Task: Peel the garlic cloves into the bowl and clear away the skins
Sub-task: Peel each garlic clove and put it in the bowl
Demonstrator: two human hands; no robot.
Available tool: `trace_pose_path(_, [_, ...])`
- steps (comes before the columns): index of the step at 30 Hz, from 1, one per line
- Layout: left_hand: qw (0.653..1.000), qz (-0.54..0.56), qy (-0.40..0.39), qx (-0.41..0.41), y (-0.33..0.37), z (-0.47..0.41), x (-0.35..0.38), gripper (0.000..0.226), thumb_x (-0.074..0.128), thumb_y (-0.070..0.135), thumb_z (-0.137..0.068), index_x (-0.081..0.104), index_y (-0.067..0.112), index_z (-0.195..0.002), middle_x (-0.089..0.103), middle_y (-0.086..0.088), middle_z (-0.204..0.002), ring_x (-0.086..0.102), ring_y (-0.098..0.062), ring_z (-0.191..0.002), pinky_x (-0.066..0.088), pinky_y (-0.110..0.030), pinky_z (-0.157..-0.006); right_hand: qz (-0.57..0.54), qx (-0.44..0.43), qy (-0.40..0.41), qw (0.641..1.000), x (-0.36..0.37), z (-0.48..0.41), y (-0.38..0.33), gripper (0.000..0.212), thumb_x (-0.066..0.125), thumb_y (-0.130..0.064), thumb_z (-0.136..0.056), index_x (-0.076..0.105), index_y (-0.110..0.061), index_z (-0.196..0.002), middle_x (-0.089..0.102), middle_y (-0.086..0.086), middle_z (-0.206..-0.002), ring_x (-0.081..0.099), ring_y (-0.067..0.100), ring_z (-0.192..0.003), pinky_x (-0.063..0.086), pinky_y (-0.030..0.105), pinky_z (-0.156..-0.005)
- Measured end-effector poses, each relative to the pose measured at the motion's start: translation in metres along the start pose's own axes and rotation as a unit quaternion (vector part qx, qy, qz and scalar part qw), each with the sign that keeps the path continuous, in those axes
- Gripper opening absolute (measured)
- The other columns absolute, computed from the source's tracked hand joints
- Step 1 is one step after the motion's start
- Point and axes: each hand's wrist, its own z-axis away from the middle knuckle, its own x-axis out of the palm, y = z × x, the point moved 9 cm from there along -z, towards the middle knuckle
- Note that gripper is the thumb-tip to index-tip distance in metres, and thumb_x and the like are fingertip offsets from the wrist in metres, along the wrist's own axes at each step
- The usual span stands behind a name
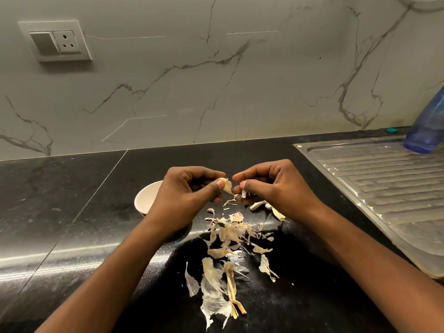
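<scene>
Above the black stone counter [72, 236], my left hand [189, 195] pinches a pale garlic clove [224, 185]; my right hand [271, 186] pinches its papery skin, so peelings drop clear of the small white bowl [145, 200].

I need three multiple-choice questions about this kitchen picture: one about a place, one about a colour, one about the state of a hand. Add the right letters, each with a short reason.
1. Where is the bowl?
A. In the sink
B. On the counter, partly behind the left hand
C. On the wall shelf

2. What colour is the bottle on the drainboard?
A. Blue
B. Red
C. Yellow

3. What is the left hand doing?
A. Lying flat on the counter
B. Holding a garlic clove
C. Gripping the bowl

Answers:
1 B: its white rim shows on the black counter, beside that hand.
2 A: its body is plainly blue.
3 B: thumb and fingers pinch the clove, while the right hand pinches a piece of skin.
</scene>
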Motion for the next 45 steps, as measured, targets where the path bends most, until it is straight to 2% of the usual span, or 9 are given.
trace_pose_path(6, [1.000, -0.010, 0.008, -0.004, 0.000, 0.001, -0.001, 0.022, 0.079, 0.013, -0.090, 0.078, 0.009, -0.111, 0.081, -0.004, -0.092, 0.079, -0.023, -0.082, 0.065, -0.031, -0.075, 0.043, -0.033, -0.035, 0.998, 0.010, 0.003, -0.004, 0.024, 0.085, -0.022, -0.088, 0.082, -0.013, -0.111, 0.082, 0.002, -0.095, 0.080, 0.020, -0.089, 0.065, 0.032, -0.079])
trace_pose_path(10, [1.000, -0.001, 0.009, -0.005, 0.001, 0.001, 0.001, 0.021, 0.079, 0.012, -0.089, 0.078, 0.007, -0.110, 0.081, -0.006, -0.091, 0.079, -0.024, -0.080, 0.065, -0.030, -0.074, 0.074, -0.054, 0.007, 0.996, 0.004, 0.002, -0.007, 0.022, 0.085, -0.030, -0.086, 0.084, -0.016, -0.103, 0.082, -0.002, -0.088, 0.079, 0.020, -0.081, 0.067, 0.046, -0.077])
trace_pose_path(15, [1.000, 0.016, 0.013, -0.008, 0.001, 0.001, 0.000, 0.022, 0.078, 0.011, -0.089, 0.078, 0.006, -0.110, 0.081, -0.009, -0.092, 0.079, -0.026, -0.082, 0.065, -0.032, -0.077, 0.067, -0.060, 0.031, 0.995, 0.000, 0.001, -0.007, 0.007, 0.081, -0.016, -0.092, 0.084, -0.016, -0.098, 0.081, 0.001, -0.085, 0.079, 0.024, -0.077, 0.067, 0.047, -0.076])
trace_pose_path(23, [0.994, 0.104, 0.019, -0.032, 0.001, 0.000, -0.003, 0.030, 0.077, 0.012, -0.085, 0.075, 0.001, -0.113, 0.080, -0.014, -0.099, 0.079, -0.032, -0.089, 0.065, -0.031, -0.081, 0.021, -0.020, 0.048, 0.998, -0.008, 0.000, -0.001, 0.009, 0.082, -0.008, -0.090, 0.082, -0.007, -0.099, 0.081, 0.007, -0.083, 0.080, 0.024, -0.076, 0.066, 0.033, -0.072])
trace_pose_path(26, [0.996, 0.080, 0.017, -0.026, 0.000, 0.000, -0.002, 0.026, 0.078, 0.007, -0.087, 0.076, 0.003, -0.113, 0.080, -0.013, -0.097, 0.079, -0.032, -0.088, 0.065, -0.035, -0.083, -0.003, -0.014, 0.024, 1.000, -0.005, 0.000, 0.000, 0.017, 0.078, -0.002, -0.092, 0.080, -0.008, -0.108, 0.081, 0.009, -0.089, 0.081, 0.026, -0.083, 0.067, 0.036, -0.076])
trace_pose_path(30, [0.999, 0.045, 0.017, -0.019, 0.001, 0.001, -0.002, 0.028, 0.081, 0.014, -0.085, 0.077, 0.006, -0.112, 0.081, -0.010, -0.095, 0.079, -0.028, -0.088, 0.065, -0.036, -0.083, 0.007, -0.026, -0.014, 1.000, 0.005, 0.001, -0.002, 0.020, 0.082, -0.012, -0.091, 0.081, -0.011, -0.110, 0.081, 0.007, -0.094, 0.080, 0.025, -0.086, 0.067, 0.040, -0.079])
trace_pose_path(33, [0.998, 0.053, 0.017, -0.025, 0.002, 0.001, 0.001, 0.033, 0.080, 0.019, -0.081, 0.077, 0.006, -0.111, 0.081, -0.009, -0.096, 0.079, -0.027, -0.088, 0.066, -0.035, -0.082, 0.028, -0.033, 0.001, 0.999, 0.003, 0.000, -0.002, 0.020, 0.084, -0.019, -0.088, 0.083, -0.010, -0.106, 0.082, 0.005, -0.089, 0.080, 0.024, -0.082, 0.067, 0.039, -0.077])
trace_pose_path(40, [0.985, 0.159, 0.040, -0.059, -0.005, 0.000, -0.005, 0.033, 0.078, 0.012, -0.081, 0.075, 0.000, -0.111, 0.080, -0.017, -0.101, 0.078, -0.035, -0.091, 0.065, -0.034, -0.083, 0.034, -0.035, 0.022, 0.999, -0.004, -0.002, -0.002, 0.009, 0.076, -0.012, -0.095, 0.081, -0.008, -0.102, 0.081, 0.006, -0.087, 0.080, 0.025, -0.080, 0.068, 0.042, -0.077])
trace_pose_path(45, [0.981, 0.180, 0.035, -0.069, -0.006, 0.000, -0.004, 0.034, 0.077, 0.011, -0.082, 0.074, 0.000, -0.113, 0.079, -0.018, -0.103, 0.078, -0.036, -0.093, 0.064, -0.032, -0.083, 0.019, -0.016, 0.020, 0.999, -0.007, -0.002, 0.000, 0.009, 0.080, -0.009, -0.091, 0.081, -0.005, -0.099, 0.081, 0.010, -0.085, 0.080, 0.027, -0.079, 0.067, 0.041, -0.077])
